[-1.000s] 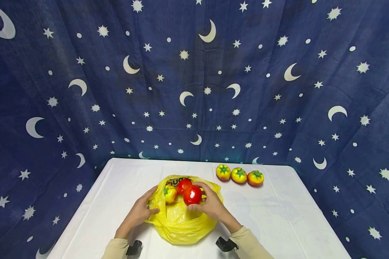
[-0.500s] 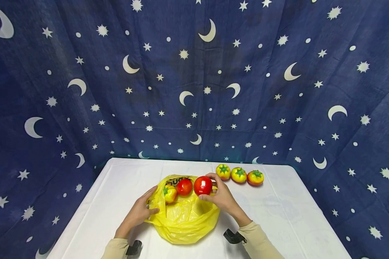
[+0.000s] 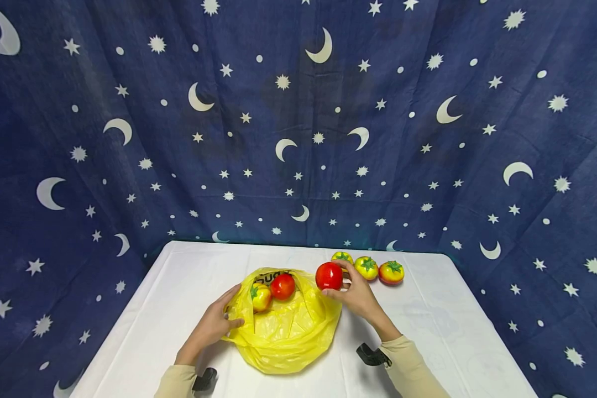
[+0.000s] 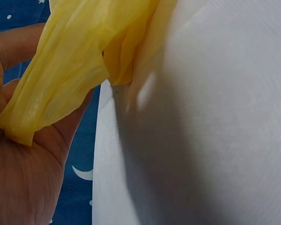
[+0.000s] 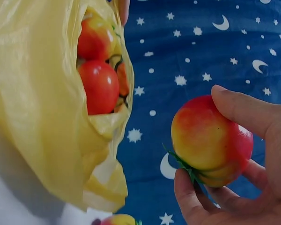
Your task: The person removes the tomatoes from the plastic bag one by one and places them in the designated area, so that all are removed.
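Note:
A yellow plastic bag (image 3: pixel 291 348) lies with its mouth open at the table's middle front. Inside it are a red tomato (image 3: pixel 282 287) and a yellow-red tomato (image 3: pixel 261 297) with a green top. My left hand (image 3: pixel 216 322) holds the bag's left rim, the thumb over the edge; in the left wrist view a fold of the bag (image 4: pixel 65 70) lies between thumb and fingers. Above the bag's right rim, my right hand (image 3: pixel 360 296) grips a tomato (image 3: pixel 329 276). The right wrist view shows that tomato (image 5: pixel 208 140) red and yellow, green leaves downward, apart from the bag.
At the back right of the white-covered table (image 3: pixel 428 331), three yellow-red tomatoes stand in a row: one partly behind the right hand (image 3: pixel 342 256), a middle one (image 3: pixel 366 268) and a right one (image 3: pixel 391 272). A dark blue curtain (image 3: pixel 258 166) with moons and stars stands behind.
My right hand has carried the tomato from over the bag's mouth rightward and up, to the bag's right rim, near the row. My left hand stays on the bag.

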A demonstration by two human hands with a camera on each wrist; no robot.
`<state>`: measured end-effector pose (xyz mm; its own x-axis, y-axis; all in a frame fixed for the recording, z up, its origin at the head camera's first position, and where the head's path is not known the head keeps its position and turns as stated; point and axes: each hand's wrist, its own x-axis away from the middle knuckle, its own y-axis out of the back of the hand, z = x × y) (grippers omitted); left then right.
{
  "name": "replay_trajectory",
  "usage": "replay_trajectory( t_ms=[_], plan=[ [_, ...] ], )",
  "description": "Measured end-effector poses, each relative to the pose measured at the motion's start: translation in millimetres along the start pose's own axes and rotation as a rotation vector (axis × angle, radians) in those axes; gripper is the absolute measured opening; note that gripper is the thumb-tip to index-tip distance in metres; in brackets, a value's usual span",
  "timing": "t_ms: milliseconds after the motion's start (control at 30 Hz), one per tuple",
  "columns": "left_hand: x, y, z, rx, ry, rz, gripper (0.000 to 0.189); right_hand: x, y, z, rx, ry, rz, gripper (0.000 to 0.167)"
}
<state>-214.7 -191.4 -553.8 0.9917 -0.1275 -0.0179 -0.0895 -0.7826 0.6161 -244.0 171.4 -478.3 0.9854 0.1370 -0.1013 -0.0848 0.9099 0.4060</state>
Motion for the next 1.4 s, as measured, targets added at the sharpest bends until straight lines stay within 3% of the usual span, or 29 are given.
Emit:
replay_trajectory(
  t_ms=[467, 733, 1100, 1400],
  plan=[
    [-1.9, 1.1, -3.0, -0.002, -0.01, 0.006, 0.088, -8.4, 29, -17, -0.02, -0.047, -0.076, 0.079],
    [-1.3, 1.1, -2.8, 0.009, 0.005, 0.012, 0.088, -7.4, 45, -25, 0.028, -0.106, -0.124, 0.078],
    [-1.2, 1.4, -4.8, 0.014, 0.022, 0.01, 0.087, -8.6, 66, -43, 0.044, -0.113, -0.183, 0.08],
    [-2.1, 0.8, -0.9, 0.007, -0.018, 0.007, 0.088, -4.6, 84, -45, 0.106, -0.164, -0.216, 0.081]
  ],
)
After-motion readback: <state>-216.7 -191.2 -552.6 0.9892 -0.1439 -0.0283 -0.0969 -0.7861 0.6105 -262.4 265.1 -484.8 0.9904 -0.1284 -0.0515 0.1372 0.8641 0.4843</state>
